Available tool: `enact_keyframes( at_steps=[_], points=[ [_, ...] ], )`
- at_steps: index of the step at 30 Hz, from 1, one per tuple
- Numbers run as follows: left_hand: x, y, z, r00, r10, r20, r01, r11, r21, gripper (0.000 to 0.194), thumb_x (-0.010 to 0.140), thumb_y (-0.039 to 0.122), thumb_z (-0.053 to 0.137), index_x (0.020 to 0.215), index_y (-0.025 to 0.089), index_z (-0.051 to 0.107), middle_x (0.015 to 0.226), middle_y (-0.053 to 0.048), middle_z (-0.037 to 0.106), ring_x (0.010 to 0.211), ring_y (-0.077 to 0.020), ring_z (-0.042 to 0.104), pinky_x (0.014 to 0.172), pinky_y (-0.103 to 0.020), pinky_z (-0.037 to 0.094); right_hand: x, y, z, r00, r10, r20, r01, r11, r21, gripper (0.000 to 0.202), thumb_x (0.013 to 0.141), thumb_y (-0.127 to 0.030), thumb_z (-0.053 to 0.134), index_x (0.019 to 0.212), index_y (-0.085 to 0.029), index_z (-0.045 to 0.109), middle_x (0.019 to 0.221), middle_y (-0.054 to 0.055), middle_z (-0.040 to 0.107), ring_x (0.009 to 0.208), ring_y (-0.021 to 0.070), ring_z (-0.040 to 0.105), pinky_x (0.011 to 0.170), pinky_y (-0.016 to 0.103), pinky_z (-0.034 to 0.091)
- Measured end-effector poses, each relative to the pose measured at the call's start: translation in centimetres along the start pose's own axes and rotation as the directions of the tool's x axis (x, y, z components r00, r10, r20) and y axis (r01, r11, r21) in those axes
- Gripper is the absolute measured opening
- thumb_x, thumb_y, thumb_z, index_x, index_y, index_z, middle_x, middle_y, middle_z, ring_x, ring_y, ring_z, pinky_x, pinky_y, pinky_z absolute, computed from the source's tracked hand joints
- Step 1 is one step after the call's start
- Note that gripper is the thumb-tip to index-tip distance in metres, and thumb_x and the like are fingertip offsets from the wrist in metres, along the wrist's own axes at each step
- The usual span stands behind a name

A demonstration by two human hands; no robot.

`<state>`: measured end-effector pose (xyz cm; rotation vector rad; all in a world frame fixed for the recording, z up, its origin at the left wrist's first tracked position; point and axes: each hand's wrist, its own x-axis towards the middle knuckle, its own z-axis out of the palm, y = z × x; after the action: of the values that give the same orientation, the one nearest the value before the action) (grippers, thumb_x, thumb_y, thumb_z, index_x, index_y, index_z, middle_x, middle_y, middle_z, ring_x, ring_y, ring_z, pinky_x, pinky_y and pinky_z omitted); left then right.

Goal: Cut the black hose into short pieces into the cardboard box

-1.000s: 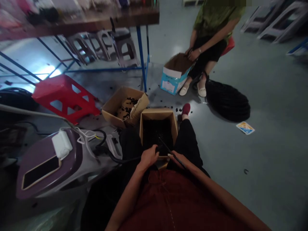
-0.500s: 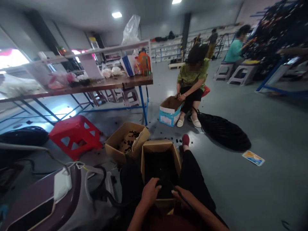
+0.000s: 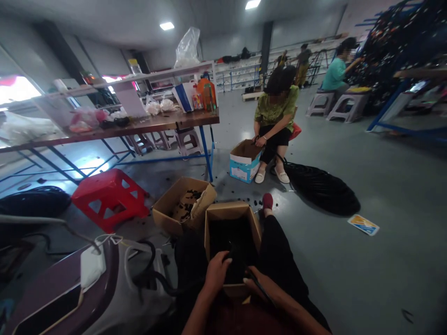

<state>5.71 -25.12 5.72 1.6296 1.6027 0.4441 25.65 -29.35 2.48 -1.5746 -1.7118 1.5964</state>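
Left hand (image 3: 216, 275): fingers curled shut on a black cable (image 3: 167, 288), at near rim of the open box (image 3: 213, 215); cable runs off to person's left, so grip sits where the end meets the box.
Right hand (image 3: 256, 282): fingers pinched on a thin dark rod-like pc (image 3: 261, 291), angled back toward forearm; exact item cannot be told. Held just beside left hand, both over box mouth.
Open box: cardboard, wedged btwn person's legs on floor; position keeps it steady and within reach of both hands. Contents dark, not readable.
Second box (image 3: 164, 215): cardboard, just left-fwd of first, flap folded in; holds small black pcs. Near enough to reach w/o shifting seat.
Floor scatter (image 3: 256, 202): loose black pcs near shoe.
Red stool (image 3: 110, 195): left, apart from boxes.
Co-worker (image 3: 275, 109): seated opposite, hands at a blue-white box (image 3: 242, 167); black bundle (image 3: 321, 188) beside.
Table (image 3: 146, 123): behind, carries bags and bottles.
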Motion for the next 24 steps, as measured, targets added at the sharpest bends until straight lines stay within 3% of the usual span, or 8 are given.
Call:
enact_keyframes(
  at_steps=[9, 13, 19, 24],
  points=[
    [0.1, -0.5, 0.2, 0.989, 0.007, 0.149, -0.025, 0.992, 0.123, 0.049, 0.095, 0.026, 0.035, 0.136, 0.009, 0.057, 0.138, -0.011, 0.06, 0.127, -0.0184, 0.058, 0.109, -0.025, 0.041, 1.9, 1.9, 1.3, 0.997, -0.074, -0.003, 0.074, 0.997, 0.018, 0.052, 0.083, -0.048, 0.052, 0.127, -0.019, 0.055, 0.115, 0.011, 0.07, 0.111, 0.0274, 0.063, 0.094, 0.035, 0.047],
    [-0.1, -0.3, 0.6, 0.98, -0.049, 0.195, 0.004, 0.975, 0.223, 0.051, 0.096, 0.025, 0.033, 0.141, 0.01, 0.052, 0.141, -0.011, 0.058, 0.129, -0.0195, 0.057, 0.112, -0.029, 0.039, 1.5, 1.7, 1.0, 0.998, -0.055, 0.009, 0.055, 0.999, -0.004, 0.057, 0.084, -0.047, 0.051, 0.131, -0.016, 0.054, 0.122, 0.014, 0.067, 0.113, 0.0273, 0.063, 0.095, 0.034, 0.047],
    [-0.2, -1.2, 1.0, 0.974, -0.02, 0.225, -0.028, 0.978, 0.207, 0.056, 0.093, 0.023, 0.038, 0.146, 0.009, 0.045, 0.149, -0.01, 0.049, 0.138, -0.0174, 0.047, 0.117, -0.028, 0.032, 1.0, 0.8, 0.6, 1.0, -0.02, -0.008, 0.02, 0.999, -0.04, 0.055, 0.083, -0.039, 0.051, 0.132, -0.015, 0.056, 0.125, 0.015, 0.067, 0.111, 0.027, 0.065, 0.095, 0.034, 0.046],
    [0.1, -0.9, 0.8, 0.966, -0.137, 0.218, 0.095, 0.977, 0.192, 0.058, 0.091, 0.018, 0.042, 0.149, 0.011, 0.041, 0.145, -0.01, 0.054, 0.133, -0.0159, 0.053, 0.111, -0.025, 0.038, 1.0, 0.3, 0.3, 0.999, 0.015, -0.033, -0.017, 0.999, -0.047, 0.049, 0.078, -0.034, 0.055, 0.123, -0.016, 0.062, 0.119, 0.013, 0.07, 0.105, 0.0257, 0.067, 0.088, 0.032, 0.048]
  ],
)
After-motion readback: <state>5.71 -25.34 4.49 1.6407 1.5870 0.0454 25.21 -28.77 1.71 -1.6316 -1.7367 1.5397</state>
